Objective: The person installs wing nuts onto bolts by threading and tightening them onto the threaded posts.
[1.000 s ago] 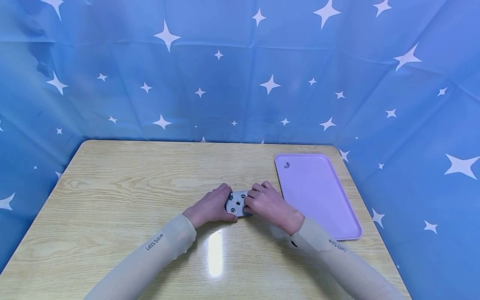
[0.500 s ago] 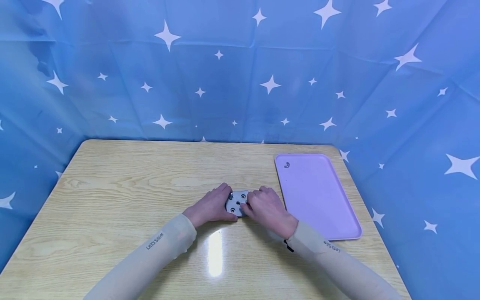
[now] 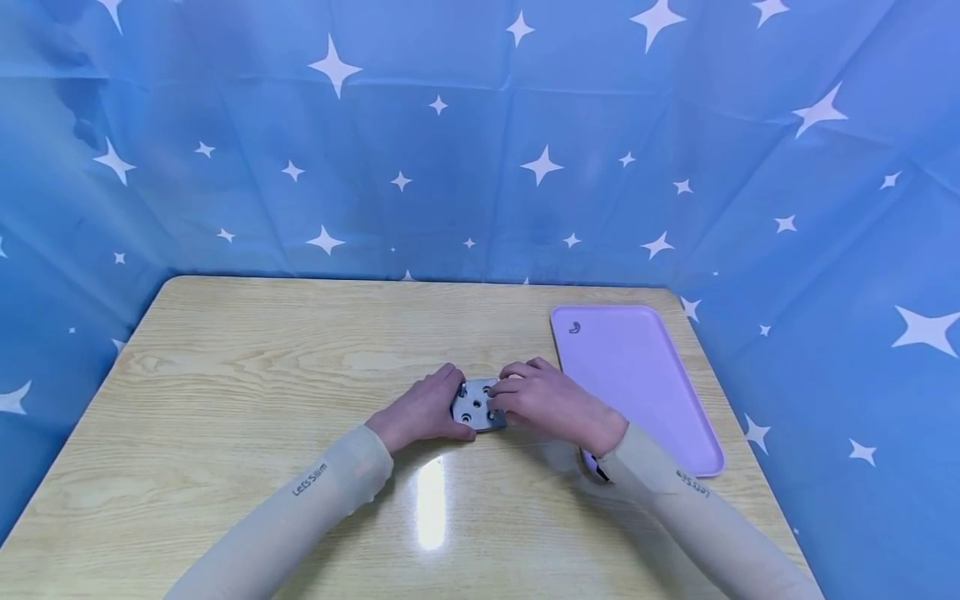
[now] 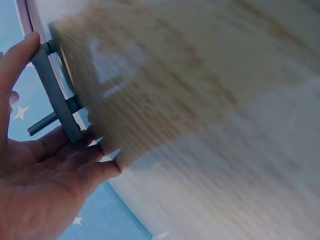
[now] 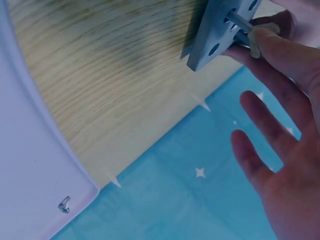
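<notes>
My left hand (image 3: 427,408) grips the left side of a small grey metal plate (image 3: 467,408), thumb at the near edge and fingers at the far edge. Several holes show in the plate. In the left wrist view a threaded bolt (image 4: 42,124) sticks out from the plate's face. My right hand (image 3: 558,404) is at the plate's right side. Thumb and index finger pinch a wing nut (image 5: 256,44) at the end of another bolt (image 5: 239,21), seen in the right wrist view; the other fingers are spread. That hand partly hides the plate in the head view.
A purple tray (image 3: 630,383) lies at the right of the wood-grain table (image 3: 300,333). In its far left corner sits another wing nut (image 5: 64,205). A blue star-patterned cloth (image 3: 480,167) hangs behind and at both sides of the table.
The right wrist first turned in towards the plate, then swung back out to the right, uncovering the plate's near right corner. My left hand and the plate stay in place.
</notes>
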A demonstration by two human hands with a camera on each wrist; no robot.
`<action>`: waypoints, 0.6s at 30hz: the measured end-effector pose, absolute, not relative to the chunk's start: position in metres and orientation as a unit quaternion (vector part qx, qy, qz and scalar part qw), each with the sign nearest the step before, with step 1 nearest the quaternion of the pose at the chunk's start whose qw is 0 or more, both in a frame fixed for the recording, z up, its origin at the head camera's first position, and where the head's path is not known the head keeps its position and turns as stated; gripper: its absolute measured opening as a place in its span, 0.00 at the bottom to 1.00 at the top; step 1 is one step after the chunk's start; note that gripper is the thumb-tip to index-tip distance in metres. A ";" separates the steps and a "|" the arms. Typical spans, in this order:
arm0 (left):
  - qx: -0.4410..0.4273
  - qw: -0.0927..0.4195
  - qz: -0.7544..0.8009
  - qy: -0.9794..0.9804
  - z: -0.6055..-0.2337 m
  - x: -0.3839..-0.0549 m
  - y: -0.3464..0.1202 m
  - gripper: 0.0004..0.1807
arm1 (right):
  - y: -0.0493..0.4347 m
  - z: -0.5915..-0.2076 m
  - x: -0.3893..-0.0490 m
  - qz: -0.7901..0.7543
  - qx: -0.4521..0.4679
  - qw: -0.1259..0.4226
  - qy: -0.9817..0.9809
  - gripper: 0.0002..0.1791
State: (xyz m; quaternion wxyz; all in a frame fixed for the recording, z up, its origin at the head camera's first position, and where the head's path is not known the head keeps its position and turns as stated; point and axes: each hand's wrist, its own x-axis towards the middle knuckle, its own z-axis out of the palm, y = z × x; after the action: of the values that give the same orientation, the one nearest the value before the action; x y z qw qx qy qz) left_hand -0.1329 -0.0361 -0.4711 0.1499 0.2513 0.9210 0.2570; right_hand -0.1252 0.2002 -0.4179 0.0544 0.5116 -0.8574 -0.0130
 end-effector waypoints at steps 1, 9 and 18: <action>0.251 0.150 0.257 0.921 -0.471 -0.133 -0.036 0.39 | 0.200 -0.418 -0.126 -0.011 0.511 0.058 -0.858 0.13; 0.250 0.151 0.259 0.921 -0.470 -0.133 -0.036 0.38 | 0.194 -0.425 -0.126 -0.005 0.497 0.080 -0.864 0.09; 0.252 0.145 0.266 0.919 -0.471 -0.134 -0.037 0.37 | 0.184 -0.435 -0.122 0.007 0.451 0.097 -0.887 0.12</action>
State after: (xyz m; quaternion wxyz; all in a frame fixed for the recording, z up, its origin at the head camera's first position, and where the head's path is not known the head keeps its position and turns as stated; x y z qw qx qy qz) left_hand -0.1335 -0.0367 -0.4713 0.1452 0.2519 0.9192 0.2655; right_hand -0.1218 0.1837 -0.4351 0.0968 0.4511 -0.8872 0.0065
